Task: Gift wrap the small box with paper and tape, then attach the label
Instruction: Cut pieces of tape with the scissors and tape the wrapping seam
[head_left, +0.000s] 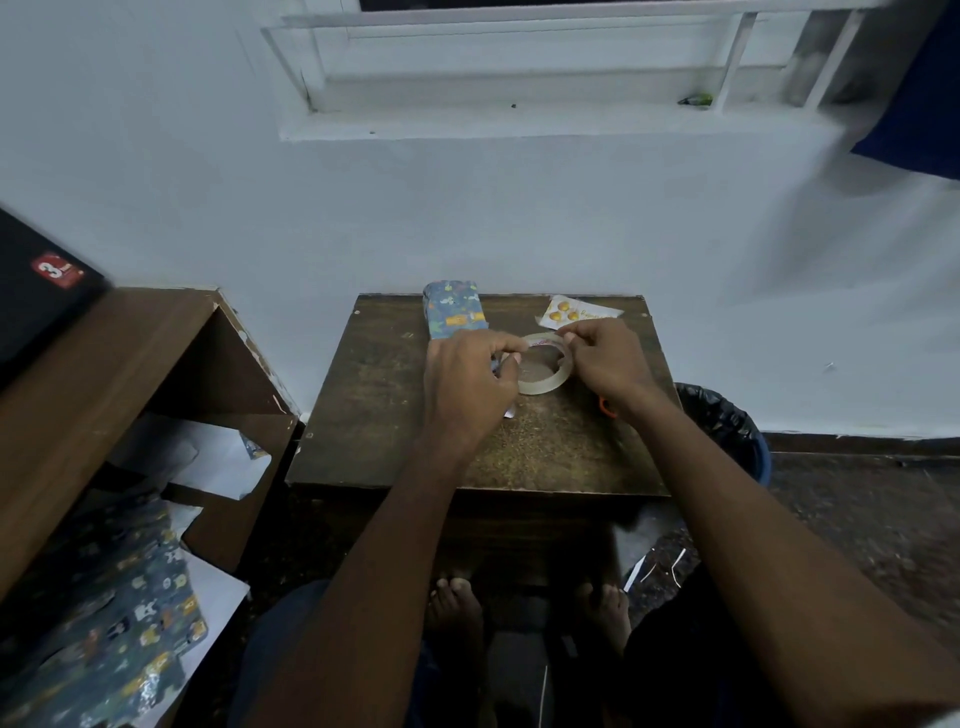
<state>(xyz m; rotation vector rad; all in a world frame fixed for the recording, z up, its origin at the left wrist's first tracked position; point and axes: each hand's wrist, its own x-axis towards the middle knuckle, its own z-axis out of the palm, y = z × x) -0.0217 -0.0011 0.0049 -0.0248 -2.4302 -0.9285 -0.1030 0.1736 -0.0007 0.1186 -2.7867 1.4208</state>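
Both hands are on the roll of tape (543, 370), which sits just past the middle of the small brown table (395, 441), toward the back edge. The left hand (467, 384) curls its fingers on the left side of the roll. The right hand (602, 361) pinches at the top rim, probably picking for the loose end of the tape.

The roll lies flat, with its hole pointing up. It looks light and stiff, and the ring keeps its shape. The tape itself is thin and sticky, so it could curl and stick to itself. The best place to hold is the outer side of the ring with one hand while the other pulls the end.

The small box (454, 310) is already covered in blue patterned paper. It sits at the back edge of the table, left of the roll, partly behind the left hand. Its long side runs from the back edge toward the front. It looks light and firm, and easy to hold by its long sides.

The label (571, 312) lies flat near the back right corner. It is thin and bendy, so it is best lifted by an edge.
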